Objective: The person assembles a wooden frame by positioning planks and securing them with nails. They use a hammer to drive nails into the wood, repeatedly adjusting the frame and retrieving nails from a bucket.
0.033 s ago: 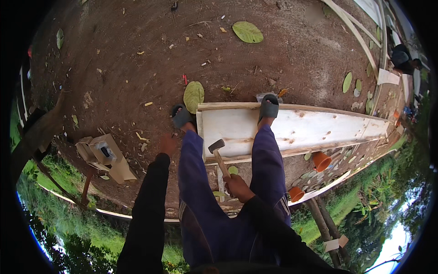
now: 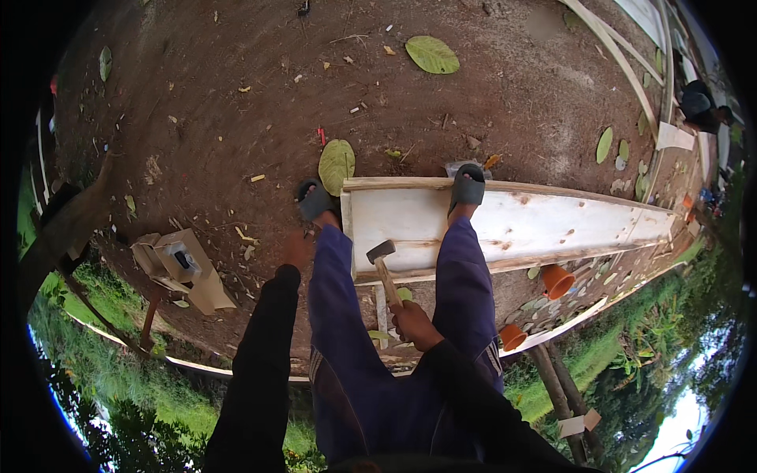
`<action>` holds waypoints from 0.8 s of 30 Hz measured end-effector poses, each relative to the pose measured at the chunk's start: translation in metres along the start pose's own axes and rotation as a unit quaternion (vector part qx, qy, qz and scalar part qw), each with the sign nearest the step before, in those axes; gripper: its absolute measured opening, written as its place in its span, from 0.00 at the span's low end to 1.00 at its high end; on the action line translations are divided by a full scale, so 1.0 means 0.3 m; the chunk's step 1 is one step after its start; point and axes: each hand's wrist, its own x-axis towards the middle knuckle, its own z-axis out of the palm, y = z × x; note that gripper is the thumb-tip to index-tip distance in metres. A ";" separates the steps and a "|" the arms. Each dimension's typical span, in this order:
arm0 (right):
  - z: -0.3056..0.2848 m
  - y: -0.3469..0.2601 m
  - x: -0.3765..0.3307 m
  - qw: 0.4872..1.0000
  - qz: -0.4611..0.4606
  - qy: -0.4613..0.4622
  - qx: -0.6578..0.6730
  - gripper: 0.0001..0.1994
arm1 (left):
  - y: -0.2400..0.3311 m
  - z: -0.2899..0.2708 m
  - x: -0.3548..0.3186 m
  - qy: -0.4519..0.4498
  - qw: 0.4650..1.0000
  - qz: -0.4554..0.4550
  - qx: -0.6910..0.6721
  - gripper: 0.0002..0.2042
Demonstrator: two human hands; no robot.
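My right hand [image 2: 416,325] is closed round the wooden handle of a hammer [image 2: 386,276]. Its dark metal head points away from me, over the near left corner of a long pale wooden panel [image 2: 544,222] edged with wooden strips. Held out beside my left shin, my left hand [image 2: 298,251] hovers over the brown soil. Its fingers blend into the ground, so their pose is unclear. My right foot, in a dark sandal [image 2: 468,185], rests on the panel's far strip; the left sandal [image 2: 315,200] is beside its left end.
An open cardboard box [image 2: 185,268] lies on the left. Two orange pots [image 2: 557,281] sit along the panel's near side. Large leaves [image 2: 337,165] are scattered on the soil. Long wooden strips [image 2: 619,67] stretch across the far right, near a dark-clothed person [image 2: 698,106].
My left hand has shifted slightly to the right. The hammer head has moved a little to the right, still in my right hand's grip.
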 end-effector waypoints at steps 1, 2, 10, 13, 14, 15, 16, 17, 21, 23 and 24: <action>-0.019 -0.009 0.012 0.999 0.013 0.011 0.033 0.11 | 0.013 0.063 0.001 -0.045 0.996 -0.045 -0.060 0.16; -0.049 -0.005 0.041 0.997 0.020 0.038 0.062 0.10 | 0.046 0.130 0.013 -0.049 0.997 -0.020 -0.058 0.15; -0.240 -0.185 0.177 0.981 -0.011 0.081 0.175 0.12 | 0.131 0.431 0.296 0.060 0.994 -0.089 -0.037 0.23; -0.289 -0.234 0.219 0.976 -0.001 0.080 0.205 0.12 | 0.162 0.474 0.357 -0.018 0.992 -0.118 0.046 0.27; -0.284 -0.237 0.237 0.979 0.000 0.088 0.185 0.12 | 0.150 0.487 0.372 -0.050 0.988 -0.127 0.072 0.28; -0.277 -0.237 0.258 0.982 0.001 0.095 0.165 0.13 | 0.139 0.502 0.379 -0.053 0.990 -0.115 0.058 0.27; -0.269 -0.234 0.266 0.983 -0.007 0.104 0.148 0.13 | 0.138 0.516 0.391 -0.052 0.993 -0.096 0.043 0.26; -0.260 -0.230 0.279 0.986 -0.009 0.108 0.129 0.13 | 0.135 0.526 0.399 -0.051 0.995 -0.075 0.028 0.26; -0.220 -0.179 0.323 0.994 0.012 0.082 0.075 0.13 | 0.115 0.574 0.396 -0.042 0.993 -0.091 -0.056 0.23; -0.189 -0.171 0.329 0.995 0.043 0.068 0.059 0.13 | 0.119 0.623 0.376 -0.030 0.993 -0.092 -0.060 0.22; -0.177 -0.168 0.333 0.996 0.045 0.064 0.037 0.13 | 0.120 0.639 0.369 -0.023 0.994 -0.092 -0.062 0.22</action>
